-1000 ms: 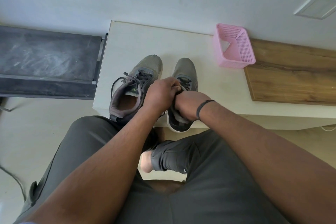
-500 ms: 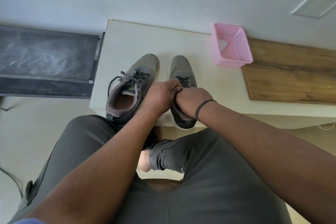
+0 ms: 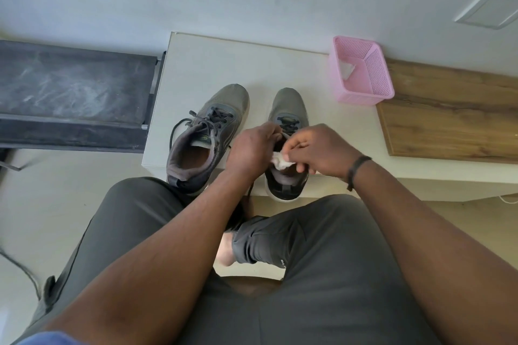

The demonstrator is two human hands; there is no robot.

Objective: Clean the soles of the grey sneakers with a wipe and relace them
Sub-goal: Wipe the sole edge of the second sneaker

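Note:
Two grey sneakers stand toe-away on a white table [image 3: 252,64]. The left sneaker [image 3: 207,131] has loose dark laces. The right sneaker [image 3: 288,109] is partly hidden by both hands. My left hand [image 3: 252,148] grips the right sneaker's collar or tongue with curled fingers. My right hand [image 3: 319,148] hovers over the shoe's opening and pinches a crumpled white wipe [image 3: 280,161] between fingers and thumb. A dark band circles my right wrist.
A pink mesh basket [image 3: 378,78] with a white scrap inside stands at the table's back right. A wooden board [image 3: 448,115] lies to the right. A dark bench [image 3: 73,92] stands left of the table. My knees sit close under the table's front edge.
My right hand has lifted off the sneaker and turned, and the white wipe is now visible in its fingers. My left hand stays on the right sneaker.

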